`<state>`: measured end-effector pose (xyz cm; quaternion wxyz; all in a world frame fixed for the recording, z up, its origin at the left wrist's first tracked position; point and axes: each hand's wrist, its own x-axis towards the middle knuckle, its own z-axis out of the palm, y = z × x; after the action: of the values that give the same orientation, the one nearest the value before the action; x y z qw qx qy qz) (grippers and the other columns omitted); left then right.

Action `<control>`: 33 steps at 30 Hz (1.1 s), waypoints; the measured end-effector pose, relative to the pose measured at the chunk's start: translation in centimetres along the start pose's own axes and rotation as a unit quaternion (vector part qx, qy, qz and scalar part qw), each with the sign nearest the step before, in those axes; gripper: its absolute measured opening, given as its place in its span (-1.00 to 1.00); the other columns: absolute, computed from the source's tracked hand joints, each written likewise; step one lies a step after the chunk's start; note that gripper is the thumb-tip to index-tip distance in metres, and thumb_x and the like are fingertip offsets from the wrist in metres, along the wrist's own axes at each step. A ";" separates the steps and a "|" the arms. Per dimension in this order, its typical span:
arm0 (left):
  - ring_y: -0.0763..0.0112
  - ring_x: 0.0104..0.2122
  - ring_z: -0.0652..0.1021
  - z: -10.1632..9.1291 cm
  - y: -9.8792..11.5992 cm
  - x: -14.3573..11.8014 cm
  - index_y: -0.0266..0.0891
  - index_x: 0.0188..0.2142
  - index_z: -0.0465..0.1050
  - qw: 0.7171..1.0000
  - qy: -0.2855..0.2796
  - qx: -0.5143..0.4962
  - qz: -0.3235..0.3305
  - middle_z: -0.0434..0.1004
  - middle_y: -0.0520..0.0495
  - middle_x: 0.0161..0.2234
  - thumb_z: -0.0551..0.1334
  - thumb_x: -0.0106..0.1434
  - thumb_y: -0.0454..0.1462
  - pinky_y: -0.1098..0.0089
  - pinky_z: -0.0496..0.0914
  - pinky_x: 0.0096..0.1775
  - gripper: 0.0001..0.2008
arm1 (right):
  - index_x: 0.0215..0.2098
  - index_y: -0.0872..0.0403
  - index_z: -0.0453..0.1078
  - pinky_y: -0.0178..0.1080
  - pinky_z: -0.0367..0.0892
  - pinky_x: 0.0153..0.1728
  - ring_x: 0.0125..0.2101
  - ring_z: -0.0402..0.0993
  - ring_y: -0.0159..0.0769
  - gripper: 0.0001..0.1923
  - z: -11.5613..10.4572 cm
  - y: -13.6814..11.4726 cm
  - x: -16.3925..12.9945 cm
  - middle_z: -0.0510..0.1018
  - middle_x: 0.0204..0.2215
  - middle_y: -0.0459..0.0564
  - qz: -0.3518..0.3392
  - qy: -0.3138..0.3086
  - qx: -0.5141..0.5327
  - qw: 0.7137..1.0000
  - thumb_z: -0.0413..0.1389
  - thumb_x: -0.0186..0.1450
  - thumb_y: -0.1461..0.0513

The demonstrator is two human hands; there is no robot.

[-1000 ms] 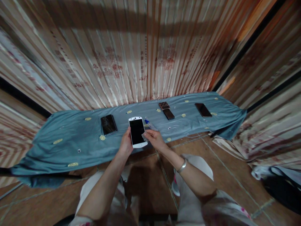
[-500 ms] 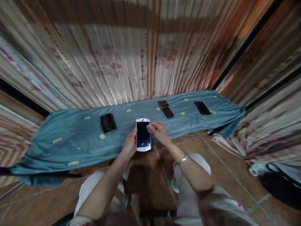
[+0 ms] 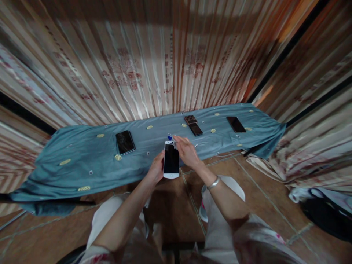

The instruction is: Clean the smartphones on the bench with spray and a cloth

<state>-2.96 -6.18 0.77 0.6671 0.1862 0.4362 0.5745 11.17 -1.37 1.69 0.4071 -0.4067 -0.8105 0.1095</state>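
My left hand [image 3: 157,168] is closed around the left edge of a white phone [image 3: 171,175] with a dark screen. It holds the phone upright, screen toward me, over the front edge of the cloth-covered bench. My right hand [image 3: 188,151] is at the phone's upper right corner, fingers bent together. A small pale bit seems to lie under its fingertips, too small to make out. Just above the phone's top edge a small blue piece [image 3: 169,138] shows; I cannot tell whether it is attached to the phone.
On the blue-green cloth [image 3: 104,167] lie a black phone [image 3: 125,142] at left, a folding phone [image 3: 193,125] right of centre, and another dark phone [image 3: 236,124] at far right. A patterned curtain [image 3: 154,66] hangs behind. A black bag-like item [image 3: 327,218] is on the right.
The white phone has shifted slightly right. My right hand has moved up to its top corner; the small clear piece it pinched is now mostly hidden. A blue piece has appeared above the phone.
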 end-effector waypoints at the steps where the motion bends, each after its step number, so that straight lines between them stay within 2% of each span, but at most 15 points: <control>1: 0.23 -0.17 0.55 0.1 0.0 0.0 -0.31 -0.35 0.51 1.000 -0.003 -0.008 -0.004 0.60 -0.11 -0.32 0.30 0.09 -0.15 0.28 0.36 -0.05 -0.76 | 0.17 0.12 0.23 -0.05 0.22 0.09 0.08 0.27 -0.19 -0.54 0.3 -0.2 -0.2 0.42 0.05 0.15 -0.021 -0.018 -0.011 1.000 -0.19 0.34 0.35; 5: 0.19 -0.05 0.50 0.4 0.1 0.1 -0.29 -0.18 0.50 0.998 -0.036 -0.044 -0.029 0.58 -0.15 -0.17 0.20 0.19 -0.10 0.24 0.31 0.02 -0.67 | 0.22 0.18 0.16 -0.02 0.14 0.17 0.19 0.10 -0.18 -0.46 1.6 -1.1 -0.9 0.31 0.15 0.16 -0.077 -0.054 -0.033 0.995 -0.22 0.30 0.43; 8: 0.21 -0.04 0.49 0.3 0.6 0.2 -0.27 -0.12 0.48 0.996 -0.052 -0.066 -0.022 0.57 -0.14 -0.13 0.14 0.22 -0.05 0.25 0.30 0.03 -0.62 | 0.24 0.19 0.11 -0.01 0.13 0.19 0.22 0.03 -0.18 -0.44 2.2 -2.0 -1.4 0.25 0.18 0.17 -0.101 -0.068 -0.029 0.992 -0.21 0.28 0.44; 10: 0.26 -0.12 0.54 0.2 1.2 0.3 -0.28 -0.18 0.50 0.996 -0.034 -0.077 -0.015 0.59 -0.13 -0.22 0.11 0.24 -0.04 0.30 0.34 -0.02 -0.61 | 0.25 0.17 0.09 0.00 0.13 0.19 0.23 0.00 -0.18 -0.43 2.5 -2.7 -2.0 0.25 0.18 0.15 -0.118 -0.078 -0.021 0.990 -0.21 0.28 0.44; 14: 0.42 -0.49 0.53 -0.6 2.8 0.3 -0.30 -0.39 0.49 0.998 0.026 -0.061 -0.011 0.53 -0.03 -0.54 0.08 0.24 0.00 0.42 0.40 -0.30 -0.58 | 0.25 0.19 0.07 -0.01 0.14 0.20 0.25 -0.03 -0.18 -0.42 3.2 -4.6 -3.6 0.24 0.18 0.15 -0.155 -0.112 -0.004 0.982 -0.18 0.26 0.46; 17: 0.46 -0.58 0.48 -1.2 4.0 0.2 -0.30 -0.37 0.49 0.999 0.029 -0.041 0.012 0.51 0.00 -0.57 0.12 0.19 0.04 0.45 0.36 -0.41 -0.57 | 0.25 0.21 0.07 -0.03 0.15 0.21 0.25 -0.03 -0.16 -0.43 3.4 -5.8 -4.6 0.25 0.18 0.15 -0.180 -0.135 -0.006 0.974 -0.17 0.26 0.46; 21: 0.40 -0.48 0.53 -1.8 5.1 0.3 -0.31 -0.31 0.49 0.998 0.010 -0.037 0.047 0.55 -0.05 -0.47 0.14 0.18 0.03 0.39 0.39 -0.30 -0.58 | 0.26 0.17 0.07 -0.06 0.16 0.21 0.22 0.04 -0.17 -0.41 2.9 -6.3 -5.0 0.29 0.15 0.13 -0.198 -0.140 -0.010 0.970 -0.16 0.26 0.46; 25: 0.34 -0.42 0.55 -2.0 5.5 0.4 -0.28 -0.26 0.48 0.997 0.007 -0.043 0.057 0.56 -0.06 -0.44 0.11 0.21 0.02 0.32 0.40 -0.24 -0.58 | 0.26 0.13 0.08 -0.07 0.19 0.18 0.20 0.10 -0.18 -0.40 2.5 -5.3 -4.3 0.32 0.14 0.12 -0.188 -0.131 0.000 0.973 -0.14 0.25 0.47; 29: 0.24 -0.30 0.57 -1.1 5.2 0.0 -0.30 -0.25 0.48 0.998 -0.014 -0.044 0.043 0.58 -0.11 -0.39 0.10 0.22 0.01 0.27 0.40 -0.16 -0.58 | 0.24 0.09 0.14 -0.05 0.22 0.15 0.18 0.14 -0.20 -0.43 2.5 -3.6 -3.0 0.35 0.12 0.11 -0.153 -0.088 -0.005 0.984 -0.18 0.28 0.46; 33: 0.15 -0.17 0.55 0.3 4.2 -1.0 -0.31 -0.15 0.47 0.998 -0.030 -0.037 0.031 0.59 -0.17 -0.25 0.09 0.24 -0.01 0.21 0.38 -0.09 -0.57 | 0.19 0.11 0.22 -0.01 0.19 0.16 0.17 0.15 -0.18 -0.48 2.2 -2.3 -1.7 0.36 0.11 0.13 -0.118 -0.056 -0.010 0.991 -0.20 0.30 0.43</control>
<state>-5.24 -5.93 4.44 0.6684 0.1922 0.3881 0.6047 8.75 -3.73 0.46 0.3670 -0.3057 -0.8754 0.0749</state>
